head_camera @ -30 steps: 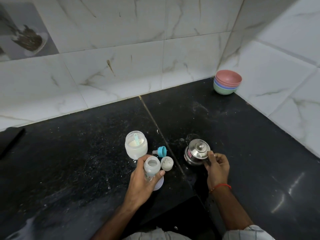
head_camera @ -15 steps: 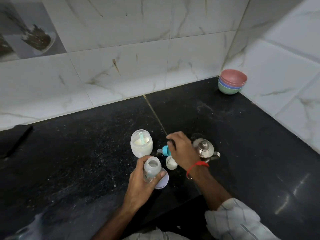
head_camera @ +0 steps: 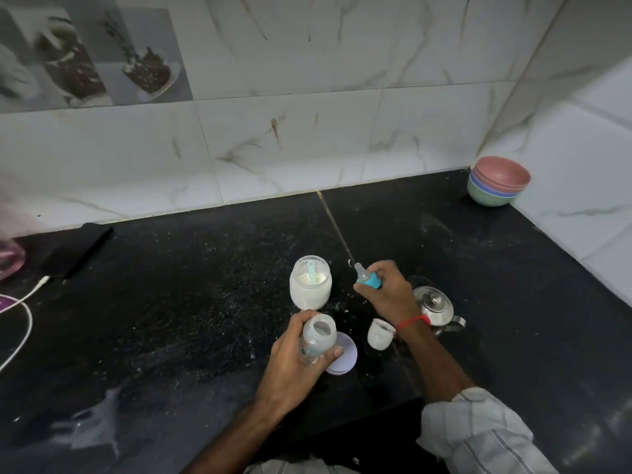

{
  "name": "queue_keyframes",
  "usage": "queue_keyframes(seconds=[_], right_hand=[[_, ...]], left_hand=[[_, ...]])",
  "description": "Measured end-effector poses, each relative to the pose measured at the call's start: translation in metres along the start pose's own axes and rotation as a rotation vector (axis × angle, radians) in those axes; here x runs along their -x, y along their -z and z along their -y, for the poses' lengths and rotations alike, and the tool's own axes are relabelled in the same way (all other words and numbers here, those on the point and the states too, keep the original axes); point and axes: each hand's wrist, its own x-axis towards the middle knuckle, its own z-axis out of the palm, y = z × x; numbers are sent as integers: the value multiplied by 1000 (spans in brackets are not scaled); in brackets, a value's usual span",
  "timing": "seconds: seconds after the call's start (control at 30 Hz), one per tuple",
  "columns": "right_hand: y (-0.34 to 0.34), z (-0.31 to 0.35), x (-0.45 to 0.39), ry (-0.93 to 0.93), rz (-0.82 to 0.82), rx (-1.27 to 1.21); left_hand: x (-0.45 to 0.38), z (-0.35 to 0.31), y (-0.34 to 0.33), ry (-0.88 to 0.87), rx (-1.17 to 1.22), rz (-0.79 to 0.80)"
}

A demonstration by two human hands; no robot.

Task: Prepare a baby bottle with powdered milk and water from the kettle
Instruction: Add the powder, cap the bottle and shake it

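On the black speckled stone counter (head_camera: 205, 302), near the front edge: left hand (head_camera: 294, 367) wrapped around the small clear plastic baby bottle (head_camera: 316, 340), fingers curled round the body, thumb across the near side, open mouth facing up with something whitish inside. Just right of that and partly under it, a flat pale lilac round lid (head_camera: 343, 357) lying on the counter. Further back, right hand (head_camera: 386, 292) curled round the teal screw ring with its clear silicone teat (head_camera: 366, 277), teat pointing left and away, held up off the counter. Left of that, open clear jar of white milk powder (head_camera: 310, 283) with a teal scoop standing in it. Close by the right wrist, small whitish cap (head_camera: 379, 333) upright. Behind the wrist, small shiny steel kettle (head_camera: 436, 306), lid on. Far right corner, stack of pastel bowls (head_camera: 497, 181) against the marble tiles.
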Motion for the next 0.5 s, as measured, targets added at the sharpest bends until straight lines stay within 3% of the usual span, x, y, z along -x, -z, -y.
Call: queue_keyframes(seconds=[0.1, 0.17, 0.3, 0.5], right_hand=[[12, 24, 38, -31, 79, -480], [16, 37, 69, -24, 163, -592], [11, 30, 115, 2, 273, -529], [13, 9, 145, 28, 114, -563]], left_hand=[[1, 0, -6, -2, -5, 34], [3, -2, -12, -8, -2, 53], [7, -11, -23, -26, 41, 100], [16, -22, -38, -64, 59, 140]])
